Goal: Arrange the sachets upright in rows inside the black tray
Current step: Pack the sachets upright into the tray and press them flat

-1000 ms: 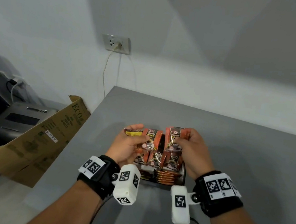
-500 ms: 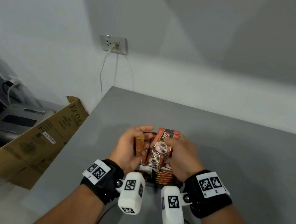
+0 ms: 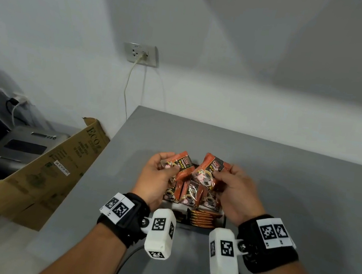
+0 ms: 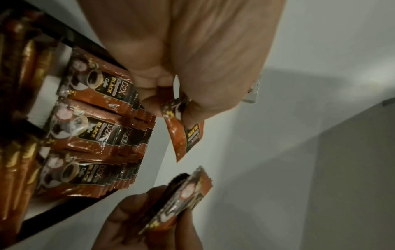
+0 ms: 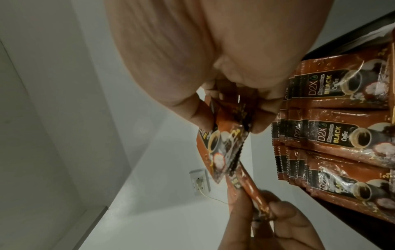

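Orange-and-black coffee sachets (image 3: 190,194) stand upright in rows in the black tray (image 3: 223,223) on the grey table; a front row of gold-orange sachets (image 3: 202,218) lies nearer me. Both hands hover just above the tray. My left hand (image 3: 166,165) pinches a sachet (image 3: 183,164) by its lower end, tilted left. My right hand (image 3: 219,175) grips a small bunch of sachets (image 3: 207,173), tilted right. The left wrist view shows the pinched sachet (image 4: 183,133) beside the rows (image 4: 91,126). The right wrist view shows the bunch (image 5: 213,148) next to the rows (image 5: 342,135).
An open cardboard box (image 3: 53,164) leans against the table's left edge, with a grey device (image 3: 21,146) behind it. A wall socket (image 3: 140,54) with a cord hangs above the table's far left corner. Bare grey tabletop (image 3: 306,202) stretches to the right and behind the tray.
Half a second ago both hands held the sachets pressed together over the tray. They have since drawn apart, the left with one sachet, the right with a bunch.
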A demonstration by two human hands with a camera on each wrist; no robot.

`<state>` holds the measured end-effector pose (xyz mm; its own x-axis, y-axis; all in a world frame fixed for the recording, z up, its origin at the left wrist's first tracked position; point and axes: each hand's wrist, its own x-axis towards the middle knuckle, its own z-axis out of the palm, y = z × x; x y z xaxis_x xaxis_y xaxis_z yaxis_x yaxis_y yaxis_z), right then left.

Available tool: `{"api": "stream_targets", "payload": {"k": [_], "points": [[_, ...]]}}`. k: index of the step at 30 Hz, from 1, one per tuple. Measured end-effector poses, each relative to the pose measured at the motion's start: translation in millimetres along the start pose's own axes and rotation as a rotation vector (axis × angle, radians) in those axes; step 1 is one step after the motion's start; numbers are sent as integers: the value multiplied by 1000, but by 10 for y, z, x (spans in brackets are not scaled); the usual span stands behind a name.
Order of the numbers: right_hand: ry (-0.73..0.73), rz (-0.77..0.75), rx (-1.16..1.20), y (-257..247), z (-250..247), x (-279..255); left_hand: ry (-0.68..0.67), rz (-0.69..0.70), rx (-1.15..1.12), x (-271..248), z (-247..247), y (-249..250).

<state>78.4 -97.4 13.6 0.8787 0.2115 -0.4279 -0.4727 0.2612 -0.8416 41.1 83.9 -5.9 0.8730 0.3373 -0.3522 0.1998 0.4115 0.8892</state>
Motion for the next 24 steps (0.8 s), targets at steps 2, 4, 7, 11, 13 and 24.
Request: {"api": "stream_targets", "payload": {"k": [2, 4, 7, 11, 13, 24], "points": [[-20, -26, -24, -15, 18, -21, -3, -5, 32, -7, 31, -25], [-53, -76, -90, -36, 45, -52, -42, -42, 14, -47, 90, 5], [-97, -220, -404, -68, 98, -119, -125, -139, -117, -106, 156, 70], [-111, -397, -743, -109, 175, -186, -257, -213, -241, -128, 175, 113], [-114, -477, -939, -98, 230, -186, -343, -230, -198, -140, 191, 108], [-408, -670, -1263, -197, 280, -144, -451, -306, -217, -164, 161, 93]]}}
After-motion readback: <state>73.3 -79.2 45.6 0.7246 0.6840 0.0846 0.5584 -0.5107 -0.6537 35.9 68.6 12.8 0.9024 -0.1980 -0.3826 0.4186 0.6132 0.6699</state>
